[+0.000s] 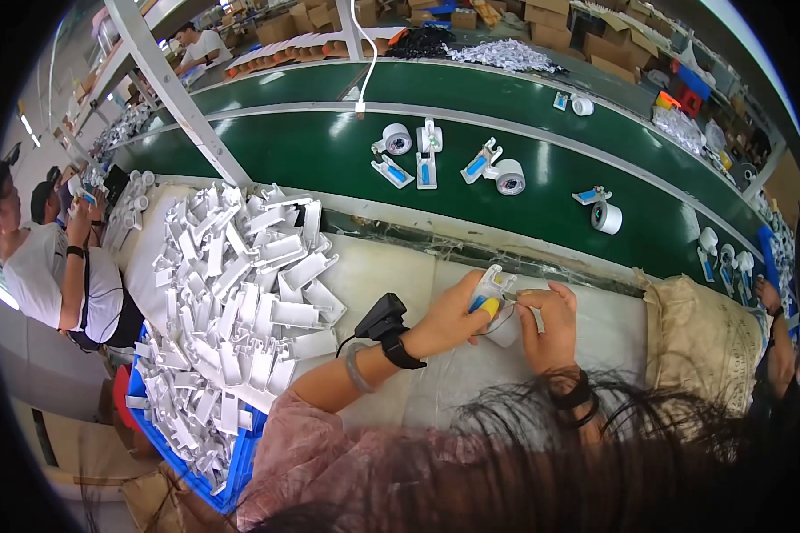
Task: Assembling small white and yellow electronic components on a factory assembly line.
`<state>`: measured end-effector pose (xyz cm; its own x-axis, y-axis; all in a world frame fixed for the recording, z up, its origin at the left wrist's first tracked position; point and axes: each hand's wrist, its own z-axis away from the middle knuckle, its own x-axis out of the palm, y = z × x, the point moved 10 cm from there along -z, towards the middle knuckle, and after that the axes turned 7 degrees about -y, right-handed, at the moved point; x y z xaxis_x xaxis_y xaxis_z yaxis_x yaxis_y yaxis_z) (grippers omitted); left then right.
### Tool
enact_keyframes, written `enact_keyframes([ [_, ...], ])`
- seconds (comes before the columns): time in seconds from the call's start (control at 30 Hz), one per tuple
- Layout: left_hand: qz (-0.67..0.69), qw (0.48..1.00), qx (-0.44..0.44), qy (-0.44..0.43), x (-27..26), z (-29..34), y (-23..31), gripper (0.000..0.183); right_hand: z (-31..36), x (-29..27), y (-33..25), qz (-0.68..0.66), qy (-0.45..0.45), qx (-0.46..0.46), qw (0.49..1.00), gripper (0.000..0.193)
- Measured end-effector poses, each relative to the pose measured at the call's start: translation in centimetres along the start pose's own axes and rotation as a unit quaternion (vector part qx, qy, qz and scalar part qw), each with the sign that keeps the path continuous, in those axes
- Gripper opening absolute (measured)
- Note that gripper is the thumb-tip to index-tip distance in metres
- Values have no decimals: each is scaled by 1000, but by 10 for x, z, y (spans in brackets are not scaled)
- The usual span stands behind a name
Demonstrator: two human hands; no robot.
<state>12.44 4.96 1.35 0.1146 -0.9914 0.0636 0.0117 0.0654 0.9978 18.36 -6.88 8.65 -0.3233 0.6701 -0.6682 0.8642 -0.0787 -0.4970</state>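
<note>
My left hand is closed around a white plastic housing, held above the pale worktop in front of me. A yellow part shows at the housing, beside a bit of blue. Below it a white round piece is partly covered by my fingers. My right hand is beside the housing, thumb and forefinger pinched together at its right edge. A thin wire appears to run to those fingertips; their exact grip is too small to make out.
White plastic housings are heaped at my left, spilling over a blue bin. Beyond the worktop runs a green conveyor belt carrying several white assemblies. A brown sack stands at right. Other people work nearby.
</note>
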Motion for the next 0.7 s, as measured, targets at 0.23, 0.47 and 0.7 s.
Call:
enact_keyframes([
  [0.23,-47,999,-10,-11,8,3,4,43,4,1,-11,-25,26,-52,998,14],
  [0.47,-125,991,51,-1,9,7,11,45,3,-2,-16,-12,34,-63,997,14],
  [0.7,-179,980,84,-6,14,8,21,54,3,-4,-17,13,32,-60,998,13],
])
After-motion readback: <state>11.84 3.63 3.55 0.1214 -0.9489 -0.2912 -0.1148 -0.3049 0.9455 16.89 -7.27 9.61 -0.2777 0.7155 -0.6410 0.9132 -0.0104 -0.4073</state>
